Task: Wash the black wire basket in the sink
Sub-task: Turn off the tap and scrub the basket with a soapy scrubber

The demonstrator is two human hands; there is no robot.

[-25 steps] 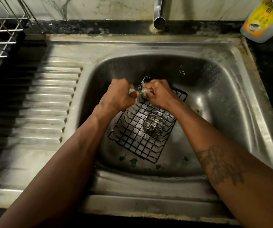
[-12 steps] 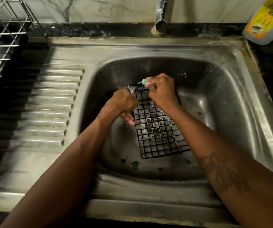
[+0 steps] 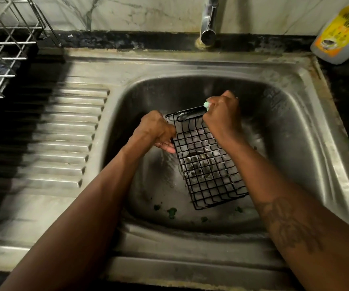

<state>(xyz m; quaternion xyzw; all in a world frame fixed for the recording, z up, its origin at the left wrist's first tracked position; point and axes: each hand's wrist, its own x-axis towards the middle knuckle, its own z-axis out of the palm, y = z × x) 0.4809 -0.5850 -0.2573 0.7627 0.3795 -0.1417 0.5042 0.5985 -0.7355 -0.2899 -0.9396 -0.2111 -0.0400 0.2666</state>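
basket [image 3: 207, 162] leans tilted in the sink [image 3: 295, 122] bowl, long axis running near-to-far; left hand [image 3: 155, 131] grips its left edge, right hand [image 3: 221, 110] clenches a green scrub pad [image 3: 207, 105] on the far short rim, so scrubbing likely runs along that rim.

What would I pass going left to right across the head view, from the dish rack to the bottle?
Wire dish rack → ribbed drainboard → left hand → black wire basket → sink's right wall → yellow-labelled bottle. The right hand, gripping a green scrubber, overlaps the basket, so it is left out.
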